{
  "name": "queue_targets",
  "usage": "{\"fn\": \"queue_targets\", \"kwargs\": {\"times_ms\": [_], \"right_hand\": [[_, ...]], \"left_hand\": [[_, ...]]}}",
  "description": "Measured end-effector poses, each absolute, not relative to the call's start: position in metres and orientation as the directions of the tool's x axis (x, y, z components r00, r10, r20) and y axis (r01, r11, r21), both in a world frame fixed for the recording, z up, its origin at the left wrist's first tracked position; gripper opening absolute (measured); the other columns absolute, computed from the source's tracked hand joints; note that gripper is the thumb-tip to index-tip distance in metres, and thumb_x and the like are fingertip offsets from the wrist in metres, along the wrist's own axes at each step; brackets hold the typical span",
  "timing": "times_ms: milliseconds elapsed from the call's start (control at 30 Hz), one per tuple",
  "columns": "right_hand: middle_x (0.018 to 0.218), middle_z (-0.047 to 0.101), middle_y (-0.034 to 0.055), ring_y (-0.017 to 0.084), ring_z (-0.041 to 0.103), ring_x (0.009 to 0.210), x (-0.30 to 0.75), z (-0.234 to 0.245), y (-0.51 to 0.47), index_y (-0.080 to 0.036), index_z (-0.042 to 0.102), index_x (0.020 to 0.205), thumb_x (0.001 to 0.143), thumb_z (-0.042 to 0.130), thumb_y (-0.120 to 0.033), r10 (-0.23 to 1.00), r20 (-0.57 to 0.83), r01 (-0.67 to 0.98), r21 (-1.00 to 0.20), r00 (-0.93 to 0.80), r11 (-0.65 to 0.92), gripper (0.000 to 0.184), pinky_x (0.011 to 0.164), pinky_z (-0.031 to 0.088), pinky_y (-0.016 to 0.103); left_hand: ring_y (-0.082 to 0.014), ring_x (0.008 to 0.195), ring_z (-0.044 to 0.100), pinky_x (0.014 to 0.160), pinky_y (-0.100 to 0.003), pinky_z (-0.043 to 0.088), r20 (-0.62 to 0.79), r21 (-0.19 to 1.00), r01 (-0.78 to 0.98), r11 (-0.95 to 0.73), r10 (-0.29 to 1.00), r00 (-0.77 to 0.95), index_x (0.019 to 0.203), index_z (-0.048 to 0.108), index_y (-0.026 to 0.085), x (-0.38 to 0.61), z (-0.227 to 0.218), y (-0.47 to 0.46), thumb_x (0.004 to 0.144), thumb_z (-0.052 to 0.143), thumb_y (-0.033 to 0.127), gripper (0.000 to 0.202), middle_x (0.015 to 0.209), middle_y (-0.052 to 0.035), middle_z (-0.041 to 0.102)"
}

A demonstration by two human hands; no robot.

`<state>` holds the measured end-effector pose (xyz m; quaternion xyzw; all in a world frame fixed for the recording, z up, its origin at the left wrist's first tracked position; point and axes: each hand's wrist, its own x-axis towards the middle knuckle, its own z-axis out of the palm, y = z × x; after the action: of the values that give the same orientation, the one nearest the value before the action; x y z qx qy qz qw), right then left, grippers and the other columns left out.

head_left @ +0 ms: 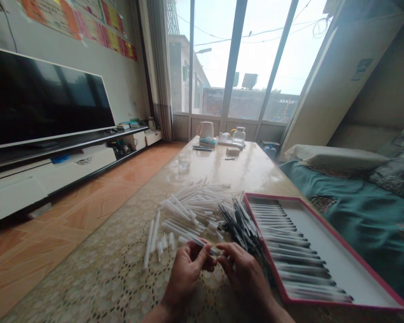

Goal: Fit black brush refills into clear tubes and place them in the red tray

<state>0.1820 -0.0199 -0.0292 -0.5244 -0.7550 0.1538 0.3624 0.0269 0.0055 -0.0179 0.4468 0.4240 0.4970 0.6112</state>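
My left hand [190, 264] is closed around a slim pen [198, 241], a pale tube with something dark inside, tilted down to the right. At the pen's near end, the thumb and fingers of my right hand [240, 269] pinch together; the small part there is too blurred to make out. Beyond my hands lies a loose pile of white plastic tubes [195, 202]. A few short white pieces [164, 244] lie left of the pen. Close to my right hand is a bundle of thin black sticks like pen refills [244, 224].
A pink-rimmed tray [281, 287] on the right holds a row of pens [289, 242]. Farther along the patterned table [121, 251] stand a drinking glass [184, 162], a small box [233, 151], a kettle [206, 130] and a glass jug [239, 135]. A bed or sofa [357, 202] borders the right side.
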Motion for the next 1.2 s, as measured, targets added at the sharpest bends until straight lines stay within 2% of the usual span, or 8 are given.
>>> {"fn": "queue_targets", "kwargs": {"times_ms": [200,367,600,767,867,967,1067,1200], "right_hand": [[0.084,0.061,0.0045,0.017,0.061,0.076,0.19,-0.024,-0.017,-0.02,0.059,0.091,0.092,0.039,-0.027,0.904,0.426,0.69,-0.642,-0.042,0.335,0.021,0.067,0.045,0.026],[0.086,0.062,0.0066,0.019,0.06,0.08,0.193,-0.017,-0.02,-0.018,0.058,0.091,0.091,0.041,-0.028,0.899,0.43,0.675,-0.687,0.078,0.27,0.02,0.071,0.045,0.028],[0.088,0.064,0.0061,0.019,0.06,0.082,0.194,-0.016,-0.021,-0.018,0.057,0.093,0.091,0.041,-0.029,0.907,0.406,0.654,-0.716,0.107,0.244,0.019,0.072,0.045,0.027],[0.083,0.063,0.004,0.017,0.06,0.075,0.193,-0.017,-0.02,-0.019,0.055,0.094,0.092,0.04,-0.027,0.916,0.393,0.657,-0.712,0.079,0.249,0.017,0.068,0.045,0.025],[0.092,0.063,0.0062,0.018,0.059,0.085,0.194,-0.016,-0.019,-0.019,0.055,0.098,0.091,0.039,-0.023,0.877,0.476,0.67,-0.674,0.073,0.31,0.017,0.074,0.045,0.026],[0.091,0.063,0.0067,0.019,0.058,0.084,0.195,-0.013,-0.02,-0.019,0.056,0.096,0.089,0.041,-0.02,0.855,0.517,0.703,-0.627,0.052,0.336,0.016,0.074,0.045,0.027],[0.08,0.06,0.0047,0.018,0.057,0.074,0.197,-0.01,-0.022,-0.019,0.056,0.089,0.085,0.042,-0.018,0.853,0.521,0.729,-0.591,0.019,0.344,0.014,0.068,0.044,0.028],[0.076,0.058,0.0037,0.018,0.055,0.07,0.197,-0.008,-0.025,-0.019,0.055,0.086,0.082,0.043,-0.016,0.849,0.529,0.733,-0.576,-0.004,0.363,0.014,0.064,0.043,0.028]], "left_hand": [[-0.0203,0.065,0.063,0.056,-0.031,0.049,0.059,0.967,0.246,-0.064,0.998,0.026,0.088,0.06,0.018,0.013,-0.008,0.016,0.08,0.052,0.032,0.018,0.078,-0.0054,0.065],[-0.0239,0.092,0.055,0.082,-0.037,0.041,0.34,0.647,0.693,-0.317,0.934,0.11,0.084,0.06,0.02,-0.006,0.003,0.021,0.076,0.04,0.004,0.027,0.091,-0.0077,0.062],[-0.025,0.088,0.051,0.078,-0.035,0.039,0.244,0.366,0.888,-0.279,0.95,0.198,0.08,0.058,0.018,-0.019,0.001,0.025,0.074,0.045,0.006,0.019,0.086,-0.0088,0.06],[-0.025,0.086,0.053,0.077,-0.035,0.039,0.242,0.462,0.836,-0.295,0.949,0.201,0.076,0.061,0.018,-0.016,0.0,0.025,0.076,0.045,0.01,0.017,0.083,-0.0089,0.06],[-0.0228,0.08,0.056,0.073,-0.032,0.04,0.244,0.724,0.633,-0.274,0.96,0.137,0.077,0.063,0.02,-0.011,0.001,0.024,0.078,0.049,0.019,0.014,0.079,-0.0063,0.063],[-0.0168,0.059,0.054,0.057,-0.026,0.04,0.043,0.971,0.231,-0.067,0.993,0.107,0.079,0.064,0.019,-0.005,0.002,0.023,0.075,0.058,0.032,0.015,0.064,-0.0008,0.06],[-0.0098,0.049,0.046,0.049,-0.021,0.035,-0.171,0.978,-0.096,0.183,0.977,0.124,0.077,0.065,0.016,-0.003,0.003,0.023,0.068,0.067,0.035,0.021,0.058,0.0033,0.055],[-0.0066,0.049,0.042,0.05,-0.018,0.033,-0.248,0.937,-0.219,0.274,0.959,0.139,0.077,0.067,0.015,-0.002,0.002,0.023,0.063,0.073,0.032,0.023,0.058,0.0043,0.054]]}}
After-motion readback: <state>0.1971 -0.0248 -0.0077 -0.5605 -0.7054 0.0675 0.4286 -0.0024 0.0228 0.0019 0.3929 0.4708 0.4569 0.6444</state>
